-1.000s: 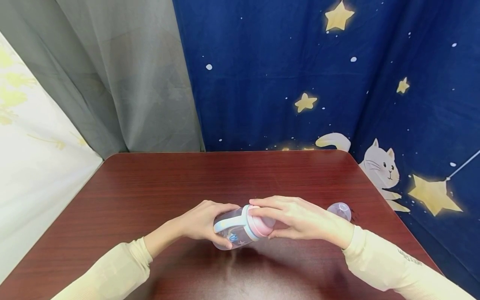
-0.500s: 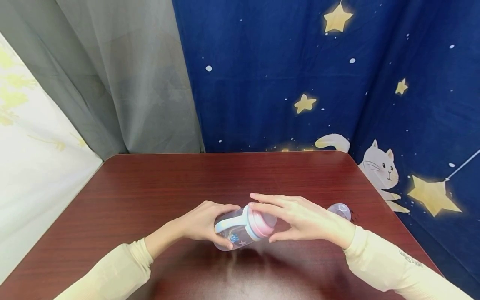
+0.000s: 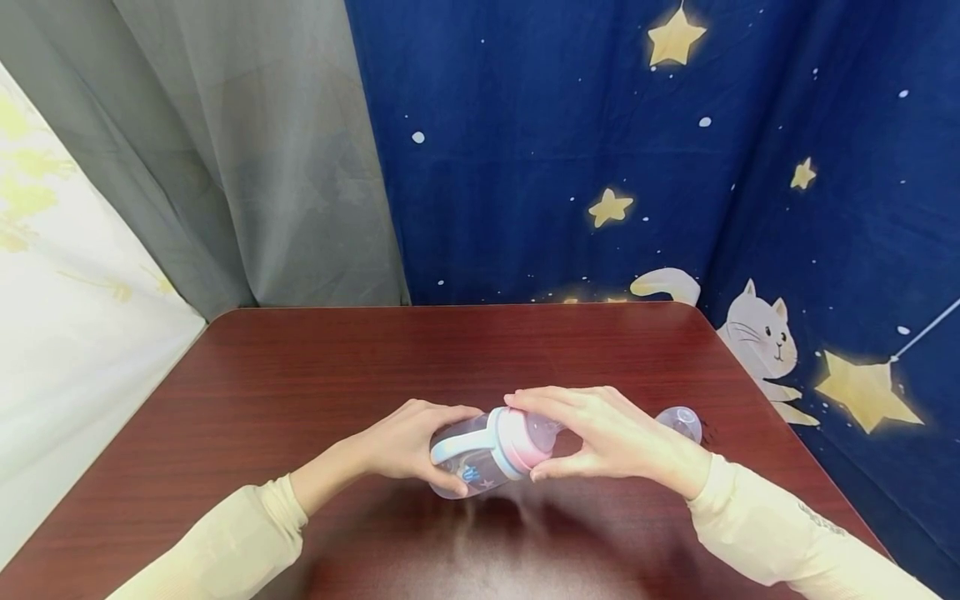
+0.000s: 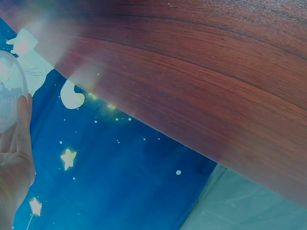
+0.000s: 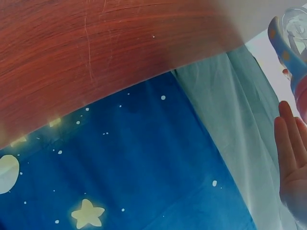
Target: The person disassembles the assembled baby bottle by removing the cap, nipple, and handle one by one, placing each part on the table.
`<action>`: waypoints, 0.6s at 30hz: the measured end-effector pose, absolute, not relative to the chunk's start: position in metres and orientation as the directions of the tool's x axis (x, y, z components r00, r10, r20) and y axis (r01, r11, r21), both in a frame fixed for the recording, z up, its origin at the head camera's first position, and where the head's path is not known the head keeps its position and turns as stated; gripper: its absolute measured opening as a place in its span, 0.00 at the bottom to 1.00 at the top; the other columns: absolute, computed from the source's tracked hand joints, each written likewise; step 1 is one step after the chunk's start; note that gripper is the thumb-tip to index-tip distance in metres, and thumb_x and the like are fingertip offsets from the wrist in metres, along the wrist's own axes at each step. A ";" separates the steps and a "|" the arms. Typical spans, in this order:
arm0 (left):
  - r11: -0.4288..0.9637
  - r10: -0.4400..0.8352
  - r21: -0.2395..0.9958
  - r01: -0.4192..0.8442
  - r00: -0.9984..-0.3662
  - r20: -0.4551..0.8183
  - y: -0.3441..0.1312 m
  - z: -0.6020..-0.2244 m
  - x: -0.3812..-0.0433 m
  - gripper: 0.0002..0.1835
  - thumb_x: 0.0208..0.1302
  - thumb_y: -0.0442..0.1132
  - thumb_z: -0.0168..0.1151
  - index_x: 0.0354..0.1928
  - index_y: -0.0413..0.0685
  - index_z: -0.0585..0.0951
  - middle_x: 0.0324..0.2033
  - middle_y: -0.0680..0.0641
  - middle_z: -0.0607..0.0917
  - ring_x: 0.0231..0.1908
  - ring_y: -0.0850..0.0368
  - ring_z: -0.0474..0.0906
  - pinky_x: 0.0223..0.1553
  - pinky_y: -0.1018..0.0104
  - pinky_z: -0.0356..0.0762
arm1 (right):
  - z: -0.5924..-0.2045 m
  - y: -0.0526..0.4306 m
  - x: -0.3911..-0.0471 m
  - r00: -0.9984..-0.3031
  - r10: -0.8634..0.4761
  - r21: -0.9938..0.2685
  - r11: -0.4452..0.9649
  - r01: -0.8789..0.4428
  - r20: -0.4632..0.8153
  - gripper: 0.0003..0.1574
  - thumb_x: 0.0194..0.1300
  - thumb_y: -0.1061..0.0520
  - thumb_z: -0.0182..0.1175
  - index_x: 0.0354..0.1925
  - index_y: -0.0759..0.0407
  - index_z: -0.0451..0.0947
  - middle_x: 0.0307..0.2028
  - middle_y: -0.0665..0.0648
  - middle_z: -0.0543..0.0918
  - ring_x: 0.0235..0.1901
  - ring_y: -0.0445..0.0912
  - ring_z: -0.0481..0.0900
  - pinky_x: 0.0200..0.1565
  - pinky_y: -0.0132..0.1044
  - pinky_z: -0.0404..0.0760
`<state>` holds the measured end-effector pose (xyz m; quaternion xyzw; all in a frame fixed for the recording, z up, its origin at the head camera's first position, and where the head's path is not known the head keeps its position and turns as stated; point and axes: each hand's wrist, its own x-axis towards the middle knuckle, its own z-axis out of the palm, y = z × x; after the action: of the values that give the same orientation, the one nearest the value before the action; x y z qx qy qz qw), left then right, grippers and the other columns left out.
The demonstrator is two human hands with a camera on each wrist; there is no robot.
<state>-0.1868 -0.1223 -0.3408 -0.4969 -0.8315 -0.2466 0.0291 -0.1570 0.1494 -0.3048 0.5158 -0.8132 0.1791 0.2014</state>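
Your left hand gripped the clear plastic, pale-blue-handled bottle by its body; your right hand, fingers nearly straight, straddled its pink ring collar, contact unclear. Long axis ran crosswise between them, top rightward, over the red-brown desk.

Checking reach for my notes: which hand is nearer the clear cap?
Right: the right hand is left of the clear cap; the left hand is farther left, holding the bottle.

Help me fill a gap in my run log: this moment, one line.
left hand: grips tilted bottle; right hand: fingers straight at pink collar, contact unclear; clear dome: on table
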 end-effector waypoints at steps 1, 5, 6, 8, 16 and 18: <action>0.385 0.813 0.385 0.839 -0.506 0.289 -0.122 -0.341 -0.187 0.39 0.36 0.66 0.64 0.51 0.54 0.73 0.33 0.64 0.77 0.29 0.73 0.71 0.29 0.78 0.68 | -0.305 0.149 -0.157 -0.382 -0.768 -0.088 0.396 -0.914 0.514 0.43 0.46 0.35 0.62 0.58 0.50 0.66 0.53 0.45 0.71 0.49 0.37 0.70 0.42 0.33 0.72; 0.385 0.815 0.386 0.838 -0.505 0.284 -0.122 -0.341 -0.186 0.39 0.36 0.66 0.64 0.51 0.54 0.72 0.33 0.64 0.77 0.29 0.72 0.71 0.29 0.78 0.68 | -0.306 0.149 -0.158 -0.365 -0.776 -0.103 0.367 -0.925 0.514 0.41 0.46 0.36 0.63 0.57 0.50 0.68 0.52 0.45 0.72 0.47 0.36 0.72 0.40 0.31 0.72; 0.385 0.816 0.385 0.839 -0.504 0.283 -0.122 -0.341 -0.186 0.39 0.36 0.66 0.64 0.51 0.54 0.72 0.33 0.64 0.77 0.29 0.73 0.71 0.29 0.78 0.68 | -0.306 0.149 -0.158 -0.365 -0.779 -0.108 0.363 -0.925 0.509 0.41 0.46 0.37 0.63 0.57 0.50 0.68 0.51 0.45 0.72 0.47 0.36 0.72 0.40 0.31 0.72; 0.384 0.818 0.383 0.840 -0.502 0.281 -0.122 -0.341 -0.187 0.39 0.36 0.67 0.64 0.51 0.54 0.72 0.33 0.64 0.77 0.29 0.73 0.71 0.29 0.78 0.68 | -0.306 0.149 -0.159 -0.364 -0.784 -0.117 0.355 -0.927 0.502 0.41 0.46 0.37 0.63 0.57 0.50 0.67 0.51 0.45 0.72 0.47 0.36 0.72 0.41 0.30 0.72; 0.390 0.819 0.382 0.838 -0.505 0.272 -0.123 -0.341 -0.187 0.40 0.36 0.67 0.64 0.51 0.53 0.72 0.34 0.63 0.77 0.30 0.72 0.71 0.29 0.78 0.68 | -0.305 0.149 -0.158 -0.361 -0.798 -0.149 0.331 -0.932 0.483 0.40 0.47 0.39 0.64 0.57 0.51 0.68 0.52 0.47 0.72 0.47 0.37 0.71 0.43 0.31 0.71; 0.394 0.818 0.381 0.836 -0.508 0.269 -0.123 -0.341 -0.186 0.40 0.36 0.67 0.64 0.52 0.53 0.72 0.34 0.63 0.77 0.30 0.72 0.71 0.29 0.78 0.68 | -0.305 0.148 -0.158 -0.357 -0.803 -0.146 0.328 -0.933 0.477 0.40 0.47 0.40 0.64 0.57 0.51 0.68 0.52 0.48 0.72 0.48 0.38 0.71 0.43 0.32 0.71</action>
<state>-0.1864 -0.1231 -0.3411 -0.4956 -0.8347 -0.2394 0.0189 -0.1582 0.1485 -0.3049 0.5434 -0.7988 0.2013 0.1615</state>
